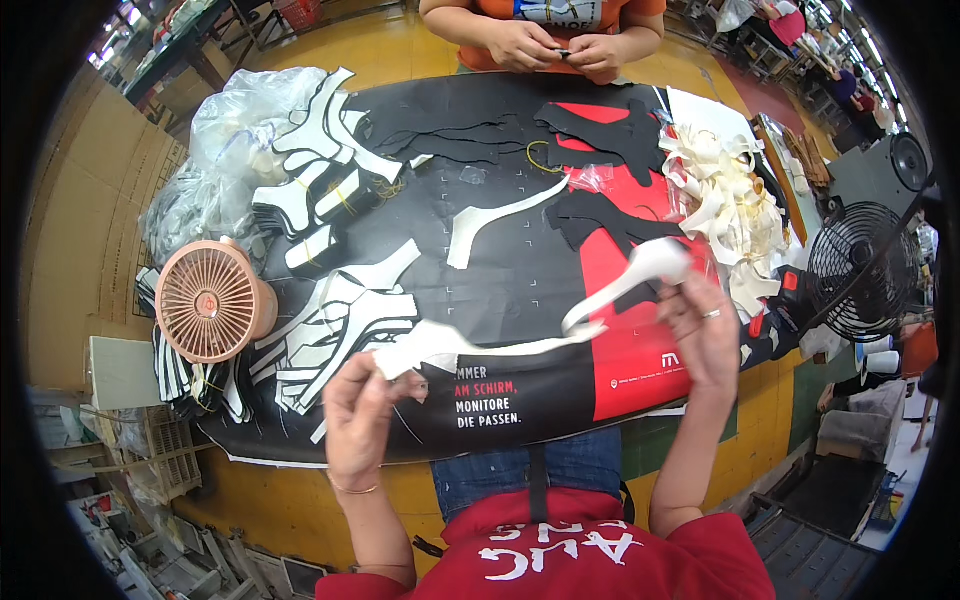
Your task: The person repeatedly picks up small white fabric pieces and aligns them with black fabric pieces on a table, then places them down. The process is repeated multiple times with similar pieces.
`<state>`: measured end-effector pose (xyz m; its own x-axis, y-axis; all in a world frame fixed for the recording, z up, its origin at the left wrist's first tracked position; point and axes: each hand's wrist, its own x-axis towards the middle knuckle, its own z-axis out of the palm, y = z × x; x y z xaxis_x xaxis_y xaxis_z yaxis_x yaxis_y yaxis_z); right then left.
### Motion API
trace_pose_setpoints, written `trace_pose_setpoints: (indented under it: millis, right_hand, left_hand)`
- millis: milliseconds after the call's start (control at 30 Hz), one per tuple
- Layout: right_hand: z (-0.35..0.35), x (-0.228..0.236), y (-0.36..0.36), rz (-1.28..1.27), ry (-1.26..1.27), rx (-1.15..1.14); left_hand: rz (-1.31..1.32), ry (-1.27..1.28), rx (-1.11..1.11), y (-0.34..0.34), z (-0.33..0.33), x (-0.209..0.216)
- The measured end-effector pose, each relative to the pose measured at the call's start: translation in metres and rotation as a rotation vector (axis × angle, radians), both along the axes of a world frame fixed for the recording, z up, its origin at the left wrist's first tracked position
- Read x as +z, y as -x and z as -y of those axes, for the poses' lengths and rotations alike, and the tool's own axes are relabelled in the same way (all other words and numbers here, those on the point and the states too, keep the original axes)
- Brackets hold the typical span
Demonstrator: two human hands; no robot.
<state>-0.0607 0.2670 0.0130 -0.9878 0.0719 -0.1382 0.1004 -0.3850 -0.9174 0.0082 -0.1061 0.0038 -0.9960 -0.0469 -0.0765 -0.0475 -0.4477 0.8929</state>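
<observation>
Above the near part of the table, my left hand (357, 405) pinches the wide end of a white curved cut piece (430, 347), whose thin strip runs to the right. My right hand (702, 325), a little smeared by motion, has its fingers closed on the wide end of a second white cut piece (650, 262). The thin tails of both pieces come close together between my hands; whether they touch I cannot tell. Beyond them a lone white cut piece (478, 222) lies on the black table cover (510, 275). A pile of black-edged white pieces (345, 325) lies nearest my left hand.
At the left stand a pink fan (207, 300) and clear plastic bags (240, 125), with tied white bundles (285, 205) beside them. Black cut pieces (605, 135) and a cream-coloured heap (728, 190) lie at the right, near a black fan (855, 250). A person in orange (560, 40) works opposite.
</observation>
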Motion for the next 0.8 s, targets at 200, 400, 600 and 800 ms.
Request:
trace_pose_setpoints:
  millis: [200,400,600,800]
  right_hand:
    - [-0.045,0.028,0.027,-0.256,-0.761,-0.502]
    - [0.037,0.009,0.071,-0.631,-1.673,-0.302]
    - [0.114,-0.01,0.035,-0.513,-1.541,-0.058]
    - [0.119,0.032,-0.037,-0.526,-1.022,0.198]
  left_hand:
    - [0.013,0.017,0.11,-0.012,0.025,0.0]
    - [-0.004,0.083,-0.063,-0.003,-0.025,0.005]
    - [0.022,0.127,-0.063,0.005,-0.058,0.011]
    - [-0.031,0.351,-0.036,0.009,-0.069,0.009]
